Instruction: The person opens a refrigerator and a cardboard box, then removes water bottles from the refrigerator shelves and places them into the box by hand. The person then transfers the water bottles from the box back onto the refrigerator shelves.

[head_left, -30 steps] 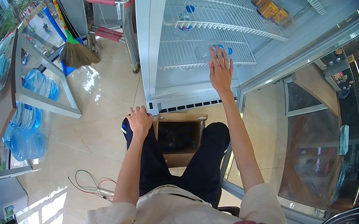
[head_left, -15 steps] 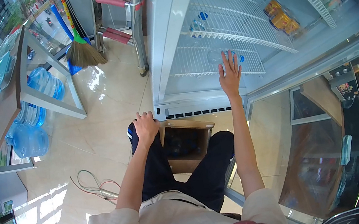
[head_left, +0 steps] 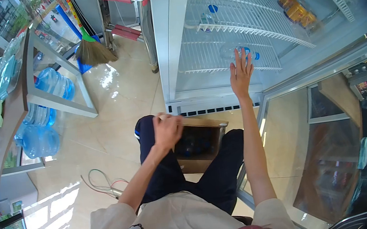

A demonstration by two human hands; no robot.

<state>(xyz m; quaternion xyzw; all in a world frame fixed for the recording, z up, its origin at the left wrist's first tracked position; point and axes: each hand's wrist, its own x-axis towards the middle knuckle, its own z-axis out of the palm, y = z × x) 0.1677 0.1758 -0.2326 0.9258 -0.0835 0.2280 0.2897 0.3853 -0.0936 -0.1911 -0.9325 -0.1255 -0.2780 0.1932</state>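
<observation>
My right hand [head_left: 242, 79] reaches into the fridge with its fingers stretched out over a clear plastic water bottle [head_left: 255, 55] with a blue cap. This bottle lies on its side on the lower wire shelf [head_left: 204, 61]; whether my fingertips touch it I cannot tell. My left hand [head_left: 168, 131] hovers by my left knee at the near left edge of a cardboard box [head_left: 195, 166], fingers loosely bent, slightly blurred, with nothing visible in them. Inside the box, between my legs, dark shapes with blue spots are too dim to make out.
On the shelf above are another blue-capped bottle [head_left: 208, 17] and orange-yellow packs [head_left: 297, 8]. The glass fridge door [head_left: 287, 124] stands open at right. To the left are a broom [head_left: 94, 52], a ladder [head_left: 148, 31], large water jugs [head_left: 41, 140] and cables [head_left: 97, 183] on the floor.
My left hand has lifted off my left knee and moved right, toward the box. My right hand stays outstretched at the lying bottle. The whole view has shifted slightly.
</observation>
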